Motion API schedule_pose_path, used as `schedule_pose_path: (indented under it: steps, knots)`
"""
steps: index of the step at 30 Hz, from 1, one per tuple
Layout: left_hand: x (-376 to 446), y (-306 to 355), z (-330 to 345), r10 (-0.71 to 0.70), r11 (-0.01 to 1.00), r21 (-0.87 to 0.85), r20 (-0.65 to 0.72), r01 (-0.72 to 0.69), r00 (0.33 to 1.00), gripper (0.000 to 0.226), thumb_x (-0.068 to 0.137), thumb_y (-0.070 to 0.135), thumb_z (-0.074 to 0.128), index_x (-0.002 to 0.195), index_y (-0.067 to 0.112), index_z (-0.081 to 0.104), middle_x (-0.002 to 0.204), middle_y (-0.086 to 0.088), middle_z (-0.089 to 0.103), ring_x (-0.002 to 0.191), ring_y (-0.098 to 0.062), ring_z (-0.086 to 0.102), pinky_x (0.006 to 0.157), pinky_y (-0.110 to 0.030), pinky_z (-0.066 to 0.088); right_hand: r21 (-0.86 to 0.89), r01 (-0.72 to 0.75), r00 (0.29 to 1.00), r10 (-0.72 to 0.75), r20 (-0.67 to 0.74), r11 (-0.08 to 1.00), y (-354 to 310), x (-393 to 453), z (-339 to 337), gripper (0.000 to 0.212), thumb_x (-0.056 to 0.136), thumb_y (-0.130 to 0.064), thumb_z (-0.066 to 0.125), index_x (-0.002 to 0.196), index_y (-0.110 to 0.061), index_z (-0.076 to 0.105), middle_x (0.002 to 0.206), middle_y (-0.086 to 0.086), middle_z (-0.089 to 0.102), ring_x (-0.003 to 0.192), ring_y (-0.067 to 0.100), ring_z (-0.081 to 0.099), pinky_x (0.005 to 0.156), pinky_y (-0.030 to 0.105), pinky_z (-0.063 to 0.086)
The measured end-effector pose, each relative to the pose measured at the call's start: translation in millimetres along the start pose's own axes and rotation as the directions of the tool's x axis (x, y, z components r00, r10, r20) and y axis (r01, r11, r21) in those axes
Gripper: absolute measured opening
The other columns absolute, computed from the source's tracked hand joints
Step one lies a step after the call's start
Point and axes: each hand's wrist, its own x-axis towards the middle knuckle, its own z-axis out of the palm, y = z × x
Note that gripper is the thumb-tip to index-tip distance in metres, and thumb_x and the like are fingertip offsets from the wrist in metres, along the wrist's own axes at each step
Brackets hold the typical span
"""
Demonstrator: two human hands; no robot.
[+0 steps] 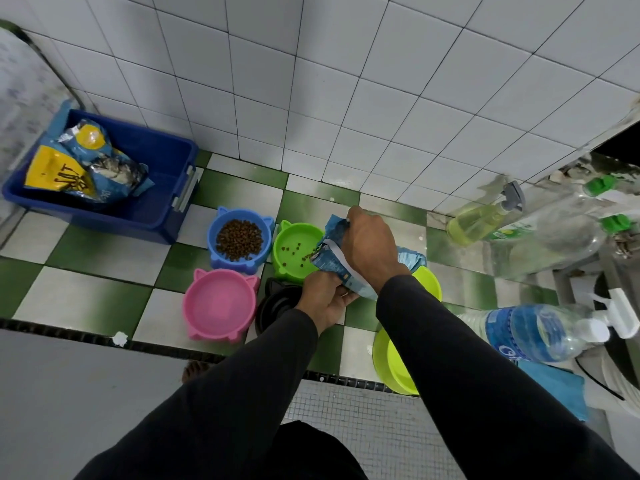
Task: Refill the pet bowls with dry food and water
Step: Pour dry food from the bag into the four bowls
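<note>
green bowl [294, 251]: smooth plastic | food bag [330, 261]: glossy, crinkled foil | floor [104, 268]: glossy tile

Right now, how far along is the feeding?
Done: the blue bowl holds a heap of kibble. In hand: both hands grip the food pouch, tipping kibble into the green bowl, which has only a few pieces. Left: the pink bowl looks empty, and the water bottle lies unused.

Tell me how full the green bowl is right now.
Nearly empty: the green bowl holds only scattered kibble, spilling from the bag tipped over its rim.
</note>
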Motion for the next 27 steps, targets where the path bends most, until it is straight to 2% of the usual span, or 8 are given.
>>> schedule_pose_path:
  steps: [4, 9, 14, 18, 23, 27]
  knots:
    - [-0.5, 1.8, -0.5, 0.005, 1.000, -0.018, -0.005, -0.005, 1.000, 0.047, 0.095, -0.016, 0.032, 0.129, 0.003, 0.059, 0.118, -0.024, 0.063, 0.112, -0.039, 0.059, 0.102, -0.054, 0.050, 0.025, 0.013, 1.000, -0.013, -0.016, 1.000, 0.3, 1.7, 1.1, 0.033, 0.088, -0.025, 0.070, 0.106, -0.002, 0.055, 0.095, 0.027, 0.066, 0.087, 0.046, 0.061, 0.061, 0.037, 0.037]
    - [-2.5, 3.6, -0.9, 0.018, 0.999, -0.034, 0.012, -0.017, 1.000, 0.042, 0.098, -0.013, 0.034, 0.117, 0.009, 0.065, 0.112, -0.019, 0.070, 0.102, -0.035, 0.065, 0.092, -0.051, 0.054, 0.010, 0.010, 1.000, -0.010, -0.016, 1.000, -1.0, 2.2, 2.6, 0.040, 0.086, -0.031, 0.076, 0.105, -0.003, 0.055, 0.094, 0.024, 0.067, 0.085, 0.044, 0.062, 0.060, 0.036, 0.040]
    - [-2.5, 3.3, -0.8, 0.011, 0.999, -0.049, -0.004, -0.012, 1.000, 0.053, 0.095, -0.016, 0.033, 0.138, 0.004, 0.056, 0.126, -0.025, 0.065, 0.115, -0.040, 0.061, 0.087, -0.049, 0.055, -0.005, 0.011, 1.000, -0.011, -0.016, 1.000, -1.8, 3.0, 4.9, 0.032, 0.089, -0.026, 0.071, 0.108, -0.005, 0.056, 0.099, 0.022, 0.067, 0.087, 0.040, 0.062, 0.063, 0.038, 0.047]
    - [0.6, 3.2, -1.0, 0.014, 0.998, -0.058, -0.017, -0.015, 1.000, 0.057, 0.093, -0.019, 0.031, 0.140, 0.003, 0.054, 0.114, -0.022, 0.067, 0.109, -0.038, 0.063, 0.096, -0.052, 0.052, 0.035, 0.022, 1.000, -0.022, -0.019, 0.999, -2.6, 2.8, 4.3, 0.037, 0.086, -0.029, 0.074, 0.107, -0.004, 0.056, 0.095, 0.023, 0.067, 0.086, 0.042, 0.062, 0.061, 0.036, 0.041]
    - [4.7, 1.9, -1.6, 0.019, 0.998, -0.065, -0.035, -0.021, 0.999, 0.053, 0.094, -0.018, 0.033, 0.137, 0.004, 0.056, 0.107, -0.021, 0.067, 0.099, -0.035, 0.064, 0.095, -0.053, 0.052, 0.028, 0.017, 1.000, -0.017, -0.017, 0.999, -4.5, 2.5, 4.2, 0.041, 0.085, -0.033, 0.076, 0.108, -0.005, 0.056, 0.097, 0.022, 0.067, 0.087, 0.041, 0.063, 0.066, 0.041, 0.051]
    - [6.5, 1.5, -2.8, 0.010, 0.996, -0.089, -0.027, -0.012, 1.000, 0.045, 0.099, -0.012, 0.034, 0.134, 0.006, 0.056, 0.111, -0.021, 0.066, 0.105, -0.036, 0.063, 0.099, -0.053, 0.051, 0.030, 0.020, 1.000, -0.020, -0.021, 0.999, -4.5, 2.8, 4.0, 0.042, 0.085, -0.034, 0.075, 0.108, -0.004, 0.056, 0.097, 0.023, 0.067, 0.088, 0.042, 0.062, 0.065, 0.040, 0.048]
